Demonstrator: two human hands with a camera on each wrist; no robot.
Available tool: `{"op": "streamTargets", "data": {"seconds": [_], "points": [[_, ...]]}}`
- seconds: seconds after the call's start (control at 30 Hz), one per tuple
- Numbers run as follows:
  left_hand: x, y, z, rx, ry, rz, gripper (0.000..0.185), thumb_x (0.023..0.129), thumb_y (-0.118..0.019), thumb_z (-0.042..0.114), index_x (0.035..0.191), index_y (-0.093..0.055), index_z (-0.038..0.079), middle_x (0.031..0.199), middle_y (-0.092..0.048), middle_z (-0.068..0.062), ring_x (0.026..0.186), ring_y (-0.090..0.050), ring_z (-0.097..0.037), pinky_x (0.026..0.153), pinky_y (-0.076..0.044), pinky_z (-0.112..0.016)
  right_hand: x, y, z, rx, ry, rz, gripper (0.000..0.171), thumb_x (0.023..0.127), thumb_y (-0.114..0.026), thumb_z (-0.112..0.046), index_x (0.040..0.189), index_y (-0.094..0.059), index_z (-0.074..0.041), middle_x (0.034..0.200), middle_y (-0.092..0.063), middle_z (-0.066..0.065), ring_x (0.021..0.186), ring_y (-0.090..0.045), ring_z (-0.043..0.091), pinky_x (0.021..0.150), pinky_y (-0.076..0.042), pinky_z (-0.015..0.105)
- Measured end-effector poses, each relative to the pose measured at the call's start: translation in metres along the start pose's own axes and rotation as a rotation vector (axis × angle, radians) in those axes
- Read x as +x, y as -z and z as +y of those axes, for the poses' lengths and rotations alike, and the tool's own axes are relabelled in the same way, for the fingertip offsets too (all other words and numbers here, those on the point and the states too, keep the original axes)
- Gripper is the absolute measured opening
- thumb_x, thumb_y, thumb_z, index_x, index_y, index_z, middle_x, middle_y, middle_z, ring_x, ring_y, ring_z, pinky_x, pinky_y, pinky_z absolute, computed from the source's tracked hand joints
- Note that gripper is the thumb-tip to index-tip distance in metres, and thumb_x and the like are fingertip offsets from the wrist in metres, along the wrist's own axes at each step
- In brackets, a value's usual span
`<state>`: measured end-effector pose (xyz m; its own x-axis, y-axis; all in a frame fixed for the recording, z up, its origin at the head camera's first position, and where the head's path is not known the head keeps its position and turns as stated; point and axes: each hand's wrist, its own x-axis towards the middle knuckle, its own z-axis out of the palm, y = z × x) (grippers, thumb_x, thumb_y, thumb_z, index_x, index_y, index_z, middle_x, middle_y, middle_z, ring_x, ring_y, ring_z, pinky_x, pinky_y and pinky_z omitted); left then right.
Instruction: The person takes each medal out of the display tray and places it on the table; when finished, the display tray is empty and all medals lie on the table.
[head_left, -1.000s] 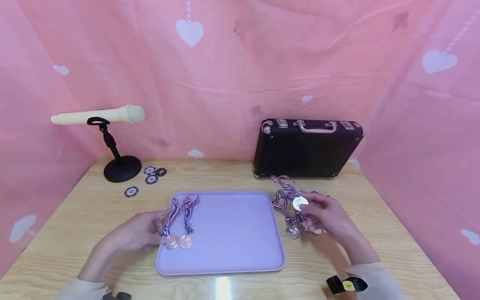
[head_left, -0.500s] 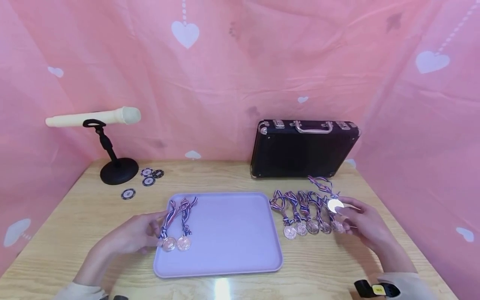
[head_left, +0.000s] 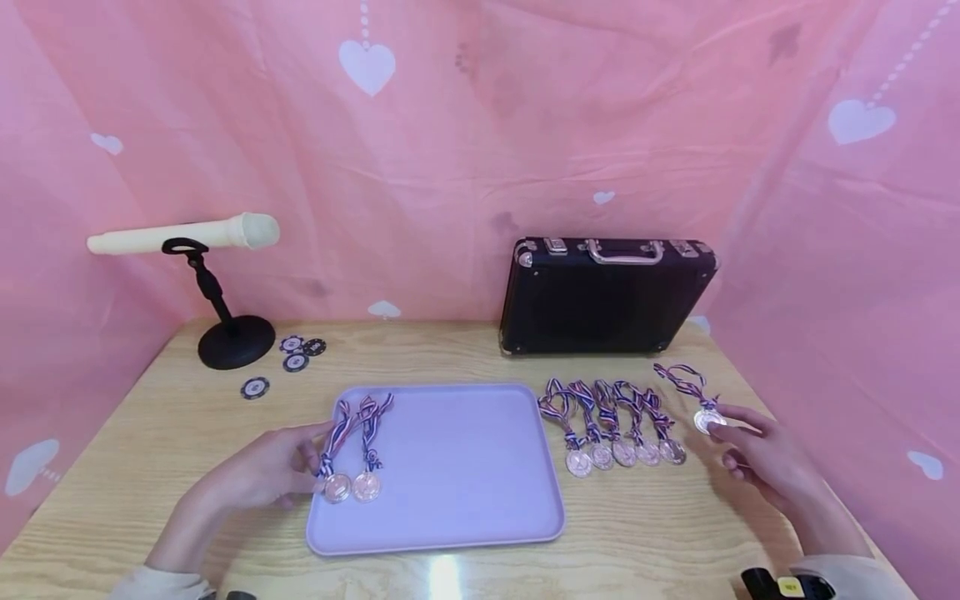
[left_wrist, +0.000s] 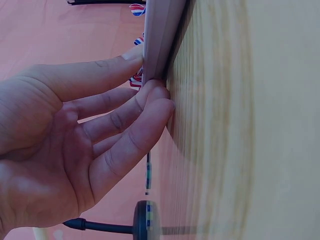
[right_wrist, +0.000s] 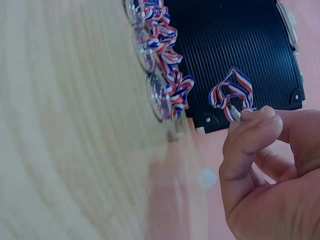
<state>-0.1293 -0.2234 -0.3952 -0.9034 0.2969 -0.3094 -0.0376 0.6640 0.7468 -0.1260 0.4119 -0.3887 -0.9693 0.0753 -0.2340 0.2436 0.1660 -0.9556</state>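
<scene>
My right hand pinches a medal between thumb and fingertips, right of a row of medals. Its knotted red, white and blue ribbon stands out beyond the fingertips in the right wrist view. Several ribboned medals lie side by side on the table, right of the lilac tray. My left hand grips the tray's left rim, thumb on top and fingers against the side and underside. Two more medals lie on the tray's left part, close to that hand.
A black briefcase stands upright at the back right. At the back left, a white microphone rests in a black stand. Several poker chips lie near its base. A pink cloth hangs behind the table.
My right hand has carried its medal rightward, off the row, which now shows uncovered. The left hand keeps its hold on the tray rim. The head view has shifted slightly.
</scene>
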Motion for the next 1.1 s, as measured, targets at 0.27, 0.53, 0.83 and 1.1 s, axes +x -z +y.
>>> {"op": "streamTargets", "data": {"seconds": [0.27,0.53,0.83,1.1], "points": [[0.000,0.000,-0.002,0.002,0.005,0.003,0.086,0.088,-0.081,0.003,0.162,-0.037,-0.001,0.097,-0.061,-0.007,0.075,-0.060,-0.021,0.057,-0.059,-0.035,-0.003,0.000,0.005,-0.190,-0.052,0.079,0.022,0.105,-0.065,-0.017,0.125,-0.066,-0.024,0.071,-0.064,-0.006,0.055,-0.057,0.004,0.048,-0.049,0.021],[0.001,0.000,-0.002,0.008,-0.007,0.003,0.088,0.087,-0.082,0.004,0.161,-0.037,-0.002,0.098,-0.061,-0.007,0.075,-0.059,-0.021,0.057,-0.059,-0.035,-0.005,-0.003,0.011,-0.357,-0.083,0.084,0.068,0.102,-0.069,-0.019,0.153,-0.036,0.014,0.072,-0.063,-0.005,0.057,-0.057,0.006,0.050,-0.054,0.025],[0.001,0.001,-0.003,0.006,-0.012,0.000,0.088,0.087,-0.083,0.005,0.161,-0.037,-0.003,0.100,-0.062,-0.007,0.081,-0.061,-0.020,0.059,-0.061,-0.035,-0.006,-0.002,0.014,-0.393,-0.077,0.058,0.061,0.101,-0.070,-0.018,0.147,-0.046,0.014,0.067,-0.062,-0.005,0.054,-0.057,0.007,0.048,-0.054,0.026],[0.001,0.001,-0.003,0.009,-0.022,-0.005,0.088,0.086,-0.083,0.005,0.161,-0.037,-0.003,0.098,-0.062,-0.007,0.078,-0.060,-0.021,0.058,-0.061,-0.035,-0.008,-0.005,0.012,-0.428,-0.064,0.047,0.062,0.101,-0.068,-0.015,0.150,-0.043,0.013,0.067,-0.065,-0.003,0.051,-0.056,0.007,0.045,-0.052,0.026]]}}
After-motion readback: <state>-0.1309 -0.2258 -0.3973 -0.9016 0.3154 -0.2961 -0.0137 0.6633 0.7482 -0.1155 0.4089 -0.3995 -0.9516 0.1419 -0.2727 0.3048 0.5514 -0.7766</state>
